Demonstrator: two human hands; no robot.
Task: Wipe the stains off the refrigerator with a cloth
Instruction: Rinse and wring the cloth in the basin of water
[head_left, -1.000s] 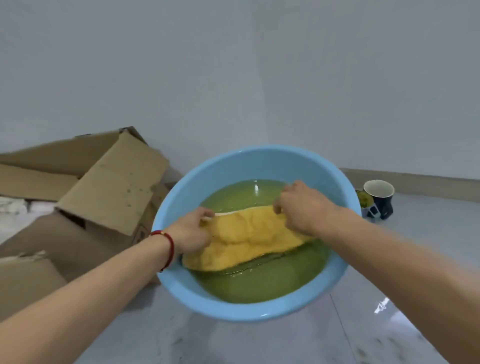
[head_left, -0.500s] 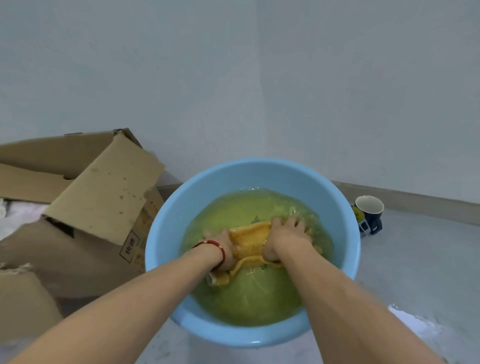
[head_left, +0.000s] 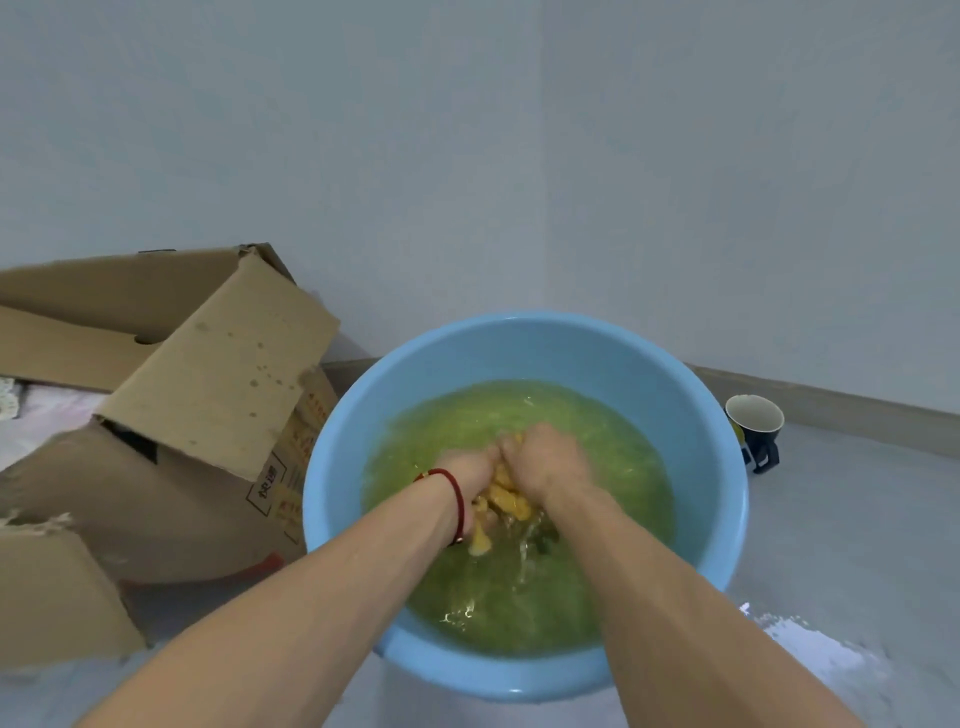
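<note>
A yellow cloth (head_left: 506, 501) is bunched up between both my hands over a light blue basin (head_left: 524, 353) of greenish water. My left hand (head_left: 467, 473), with a red string at the wrist, grips the cloth's left side. My right hand (head_left: 548, 460) grips its right side, knuckles pressed against the left hand. Water runs off the cloth and ripples the surface. Most of the cloth is hidden by my fingers. No refrigerator is in view.
Opened cardboard boxes (head_left: 208, 384) lie on the floor to the left, touching the basin. A dark mug (head_left: 756, 428) stands by the wall at the right. A wet patch (head_left: 810, 644) shines on the grey floor at the lower right. White walls meet in a corner behind.
The cloth was stretched flat between my hands over the water, then pushed down and gathered. Now both hands have closed together on it in a tight bunch and the water is churned.
</note>
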